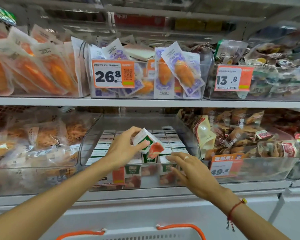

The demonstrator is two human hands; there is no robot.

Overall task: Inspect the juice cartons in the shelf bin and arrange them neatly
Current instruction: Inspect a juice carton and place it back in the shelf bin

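I see bright, even store light coming from above, with only soft shadows under the shelves. The clear shelf bin (189, 135) around my left hand (123, 149) shows pale glare on its walls, and the packets left of that hand look hazy behind plastic. Motion blur smears the top shelf and the far right edge. The 26.8 price tag (113, 73) above my hands reads sharp. Wide-angle bending curves the shelf edges, and my forearms stretch toward the lower corners. The tilted juice carton (148, 142) is slightly soft.

Two hands (125, 148), three price tags (113, 73)
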